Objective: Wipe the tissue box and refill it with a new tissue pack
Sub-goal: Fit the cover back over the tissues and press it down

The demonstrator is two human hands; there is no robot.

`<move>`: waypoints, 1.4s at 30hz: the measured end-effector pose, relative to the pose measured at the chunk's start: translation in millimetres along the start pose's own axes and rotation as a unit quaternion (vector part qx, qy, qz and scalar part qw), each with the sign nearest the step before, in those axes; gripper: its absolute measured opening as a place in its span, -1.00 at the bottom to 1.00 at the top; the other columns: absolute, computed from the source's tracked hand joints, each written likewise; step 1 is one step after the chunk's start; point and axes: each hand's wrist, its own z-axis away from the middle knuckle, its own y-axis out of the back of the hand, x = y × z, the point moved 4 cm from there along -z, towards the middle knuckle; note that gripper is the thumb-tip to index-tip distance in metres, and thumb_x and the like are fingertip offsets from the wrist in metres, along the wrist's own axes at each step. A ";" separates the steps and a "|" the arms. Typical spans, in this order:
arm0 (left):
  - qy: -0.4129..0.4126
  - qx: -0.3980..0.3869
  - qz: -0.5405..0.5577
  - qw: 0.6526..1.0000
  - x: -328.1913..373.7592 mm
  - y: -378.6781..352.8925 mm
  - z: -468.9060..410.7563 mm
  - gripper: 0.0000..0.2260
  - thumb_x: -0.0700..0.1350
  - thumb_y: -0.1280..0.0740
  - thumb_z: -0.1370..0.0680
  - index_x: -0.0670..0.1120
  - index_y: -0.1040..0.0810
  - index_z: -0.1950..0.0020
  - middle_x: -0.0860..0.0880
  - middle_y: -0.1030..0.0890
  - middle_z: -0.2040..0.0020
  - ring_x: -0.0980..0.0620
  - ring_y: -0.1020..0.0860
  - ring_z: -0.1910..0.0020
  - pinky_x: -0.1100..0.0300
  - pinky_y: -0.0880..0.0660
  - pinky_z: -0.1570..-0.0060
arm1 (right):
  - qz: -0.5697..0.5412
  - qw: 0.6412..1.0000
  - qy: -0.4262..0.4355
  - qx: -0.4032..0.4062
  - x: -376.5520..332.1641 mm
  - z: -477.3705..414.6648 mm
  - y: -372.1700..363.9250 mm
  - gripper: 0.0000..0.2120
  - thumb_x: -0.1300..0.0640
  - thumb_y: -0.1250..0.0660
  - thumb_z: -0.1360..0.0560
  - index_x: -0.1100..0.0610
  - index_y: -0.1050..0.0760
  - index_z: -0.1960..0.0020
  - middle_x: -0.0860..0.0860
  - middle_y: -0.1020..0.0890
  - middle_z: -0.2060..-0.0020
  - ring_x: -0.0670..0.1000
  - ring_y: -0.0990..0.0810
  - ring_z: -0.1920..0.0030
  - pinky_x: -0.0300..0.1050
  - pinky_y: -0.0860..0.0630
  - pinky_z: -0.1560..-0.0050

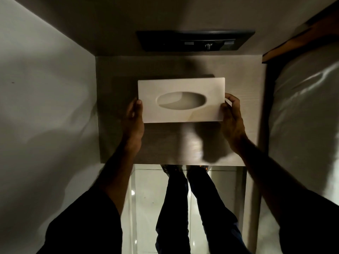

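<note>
Pale tissue box [181, 99] is gripped at both ends by left hand [134, 120] and right hand [232, 118] above the bench [113, 107]; its slot looks empty, so wiping probably comes next

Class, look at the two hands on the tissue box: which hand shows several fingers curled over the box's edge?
The right hand, at the tissue box's right end. The left hand shows only one fingertip against the left end.
</note>
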 end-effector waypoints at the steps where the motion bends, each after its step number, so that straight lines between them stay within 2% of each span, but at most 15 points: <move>1: 0.002 0.002 -0.003 1.000 -0.5 -0.2 -1.0 -0.59 0.15 -0.17 -0.62 0.00 -0.41 -0.41 -0.08 -0.58 -0.28 -0.04 -0.57 -0.23 -0.08 -0.55 -0.21 | 0.010 1.000 -0.001 0.001 0.5 -0.9 0.7 -0.54 -0.01 -0.05 -0.64 0.17 -0.20 -0.48 -0.20 -0.52 -0.14 -0.40 -0.56 0.01 -0.35 -0.56 0.11; 3: 0.000 0.008 -0.013 1.000 -0.8 -0.3 -3.0 -0.58 0.17 -0.18 -0.62 0.02 -0.42 -0.41 -0.05 -0.57 -0.28 -0.03 -0.56 -0.24 -0.02 -0.55 -0.21 | 0.026 1.000 -0.012 0.002 0.5 -0.8 1.4 -0.54 -0.05 -0.05 -0.63 0.12 -0.22 -0.47 -0.21 -0.53 -0.11 -0.38 -0.56 0.02 -0.23 -0.59 0.07; 5: 0.000 0.012 -0.027 1.000 -1.0 0.4 -4.6 -0.57 0.19 -0.17 -0.61 0.04 -0.40 -0.42 -0.03 -0.56 -0.30 -0.01 -0.54 -0.25 0.00 -0.53 -0.22 | 0.038 0.999 -0.025 0.002 -0.5 -0.4 1.8 -0.55 -0.10 -0.04 -0.62 0.04 -0.22 -0.46 -0.11 -0.55 -0.14 -0.22 -0.57 0.00 0.04 -0.63 -0.02; 7: 0.000 0.005 -0.039 0.999 -2.4 1.5 -6.0 -0.55 0.21 -0.17 -0.60 0.06 -0.38 -0.43 -0.02 -0.54 -0.33 0.00 -0.52 -0.28 0.02 -0.51 -0.23 | 0.051 0.998 -0.028 0.002 -2.3 -0.4 2.4 -0.54 -0.12 -0.03 -0.62 0.02 -0.22 -0.47 -0.04 -0.53 -0.17 -0.14 -0.55 0.01 0.17 -0.62 -0.07; 9: -0.004 0.001 -0.047 0.999 -3.9 2.5 -6.9 -0.55 0.22 -0.18 -0.59 0.08 -0.38 -0.43 0.04 -0.54 -0.30 0.07 -0.52 -0.23 0.18 -0.52 -0.11 | 0.061 0.998 -0.026 0.004 -4.2 -0.2 3.3 -0.53 -0.12 -0.03 -0.62 0.02 -0.21 -0.48 -0.02 -0.53 -0.18 -0.11 -0.56 0.02 0.22 -0.61 -0.08; 12: -0.009 0.011 -0.053 0.999 -3.5 3.8 -5.4 -0.58 0.20 -0.19 -0.60 0.10 -0.38 -0.42 0.19 -0.54 -0.12 0.29 -0.52 -0.03 0.52 -0.47 0.22 | 0.072 0.997 -0.028 -0.002 -5.9 -1.0 4.4 -0.59 -0.05 -0.04 -0.67 0.04 -0.19 -0.48 -0.06 -0.54 -0.14 0.08 -0.57 -0.09 0.33 -0.58 -0.10; 14: -0.005 0.016 -0.043 0.999 -3.6 4.1 -5.8 -0.59 0.18 -0.20 -0.60 0.09 -0.39 -0.42 0.24 -0.52 -0.07 0.36 -0.50 0.02 0.57 -0.45 0.28 | 0.076 0.996 -0.035 -0.008 -6.4 -2.1 4.9 -0.63 0.03 -0.04 -0.70 0.07 -0.19 -0.48 -0.08 -0.53 -0.10 0.14 -0.56 -0.12 0.36 -0.58 -0.09; 18: 0.004 0.020 -0.023 1.000 -6.2 3.7 -6.6 -0.59 0.17 -0.22 -0.60 0.08 -0.39 -0.42 0.25 -0.52 -0.09 0.41 -0.49 0.02 0.55 -0.45 0.24 | 0.083 0.996 -0.022 -0.015 -10.4 -0.2 5.2 -0.62 0.04 -0.05 -0.69 0.12 -0.18 -0.47 -0.17 -0.53 -0.04 -0.04 -0.58 0.00 0.29 -0.62 -0.05; 20: 0.004 0.018 -0.021 1.000 -8.0 3.8 -6.8 -0.60 0.15 -0.23 -0.60 0.08 -0.40 -0.42 0.26 -0.53 -0.08 0.43 -0.51 0.03 0.56 -0.46 0.24 | 0.077 0.997 -0.021 -0.015 -10.2 1.3 5.6 -0.63 0.07 -0.04 -0.70 0.14 -0.17 -0.47 -0.19 -0.50 -0.04 -0.02 -0.58 -0.01 0.30 -0.62 -0.05; 22: 0.005 0.011 -0.015 1.000 -9.8 4.1 -7.8 -0.60 0.15 -0.22 -0.60 0.08 -0.40 -0.41 0.13 -0.56 -0.19 0.25 -0.53 -0.11 0.40 -0.51 0.09 | 0.069 0.997 -0.023 -0.015 -9.7 3.1 7.4 -0.64 0.11 -0.04 -0.71 0.16 -0.17 -0.48 -0.12 -0.51 -0.06 0.13 -0.58 -0.08 0.34 -0.60 -0.06; 25: 0.007 -0.005 0.000 1.000 -10.6 4.9 -7.9 -0.61 0.16 -0.21 -0.60 0.08 -0.40 -0.40 0.00 -0.54 -0.31 0.00 -0.52 -0.26 0.03 -0.52 -0.21 | 0.065 0.998 -0.019 -0.015 -10.1 6.2 9.3 -0.64 0.13 -0.04 -0.71 0.18 -0.17 -0.47 0.03 -0.52 -0.12 0.28 -0.58 -0.11 0.40 -0.58 -0.02; 29: 0.011 -0.010 0.012 1.000 -10.7 5.7 -5.2 -0.59 0.16 -0.21 -0.60 0.06 -0.38 -0.42 -0.06 -0.53 -0.33 -0.06 -0.52 -0.28 -0.14 -0.48 -0.28 | 0.070 0.997 -0.022 -0.010 -9.8 9.2 10.1 -0.64 0.10 -0.04 -0.70 0.16 -0.18 -0.47 -0.09 -0.55 -0.01 0.13 -0.59 0.03 0.35 -0.60 0.02; 32: 0.016 -0.008 0.015 1.000 -10.9 5.2 -5.0 -0.59 0.14 -0.22 -0.61 0.04 -0.38 -0.43 -0.08 -0.54 -0.32 -0.08 -0.53 -0.26 -0.16 -0.49 -0.26 | 0.086 0.996 -0.022 -0.010 -6.9 9.2 9.4 -0.66 0.13 -0.03 -0.71 0.16 -0.17 -0.47 0.02 -0.56 -0.01 0.13 -0.60 0.10 0.33 -0.61 0.05; 36: 0.017 -0.010 0.009 1.000 -12.7 4.5 -6.2 -0.61 0.14 -0.23 -0.60 0.06 -0.40 -0.40 -0.06 -0.55 -0.30 -0.07 -0.55 -0.24 -0.13 -0.52 -0.23 | 0.089 0.996 -0.023 -0.009 -2.2 7.1 7.6 -0.65 0.13 -0.02 -0.71 0.15 -0.16 -0.48 0.02 -0.55 -0.07 -0.09 -0.56 0.14 0.15 -0.62 0.08; 42: -0.004 0.015 -0.025 1.000 -13.4 2.0 -8.2 -0.63 0.14 -0.22 -0.61 0.06 -0.42 -0.37 -0.01 -0.56 -0.23 -0.02 -0.55 -0.19 0.10 -0.55 -0.11 | 0.089 0.996 -0.013 -0.017 2.5 3.1 6.4 -0.64 0.12 -0.02 -0.71 0.16 -0.15 -0.48 0.08 -0.55 -0.10 -0.02 -0.57 0.14 -0.13 -0.58 0.21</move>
